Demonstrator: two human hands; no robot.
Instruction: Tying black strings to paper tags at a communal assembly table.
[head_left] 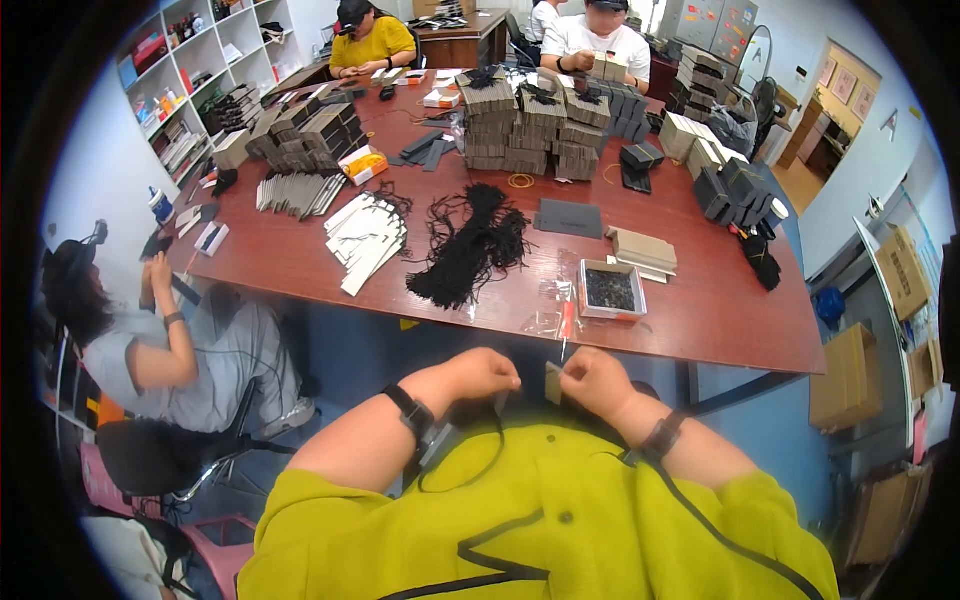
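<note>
Just off the near table edge, my right hand [597,382] is closed, pinching a small tan card [553,384] between thumb and fingers. To its left, my left hand [486,374] has its fingertips pressed together; whatever they hold is too small to make out. A thin tool with an orange handle [568,320] lies at the table edge on clear film, its metal shaft pointing down toward the card. Close by stands an open white box [612,290] of small dark pieces. A heap of black cords [472,245] lies farther left.
White cards [365,240] fan out on the red-brown table [480,335]. Behind are high stacks of grey-brown cards [490,125]; a dark flat sheet [568,218] and tan cards [643,252] lie right of the cords. A person [165,345] sits at left; two others work across the table.
</note>
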